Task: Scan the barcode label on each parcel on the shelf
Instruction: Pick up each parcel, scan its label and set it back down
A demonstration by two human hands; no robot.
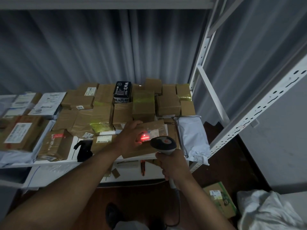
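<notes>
My left hand grips a brown cardboard parcel at the shelf's front and holds it tilted toward me. Its white barcode label is lit by a red scan line that also falls on my fingers. In my right hand is a grey handheld scanner, gripped by the handle, its head just below and right of the label. Several more brown boxes are stacked across the white shelf.
A black box with white lettering stands at the back. White poly mailers lie at the right end and more mailers at the left. A black scanner cradle sits near the front edge. White perforated uprights frame the right side. A green-printed box lies on the floor.
</notes>
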